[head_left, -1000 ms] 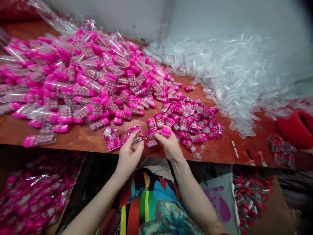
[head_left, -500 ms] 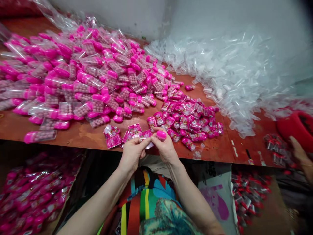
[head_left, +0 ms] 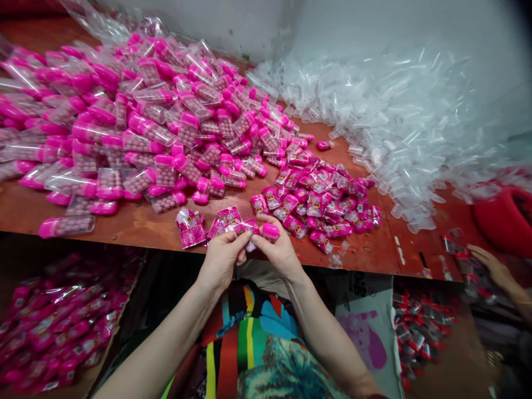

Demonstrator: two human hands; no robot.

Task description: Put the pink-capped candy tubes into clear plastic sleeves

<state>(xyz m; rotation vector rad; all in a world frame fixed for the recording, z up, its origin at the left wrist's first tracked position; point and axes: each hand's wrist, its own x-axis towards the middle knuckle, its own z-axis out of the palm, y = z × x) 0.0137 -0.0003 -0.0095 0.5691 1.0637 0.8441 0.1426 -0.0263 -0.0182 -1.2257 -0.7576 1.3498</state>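
Between the closed fingers of my left hand [head_left: 219, 259] and right hand [head_left: 281, 256], I pinch a pink wrapper [head_left: 251, 224], a pink cap [head_left: 270, 231] cradled in the right; light, even pressure should avoid creasing.

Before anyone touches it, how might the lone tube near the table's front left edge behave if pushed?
The tube looks like smooth plastic, so it may slide easily. Its straight walls suggest stiffness. The balls inside could shift as it moves.
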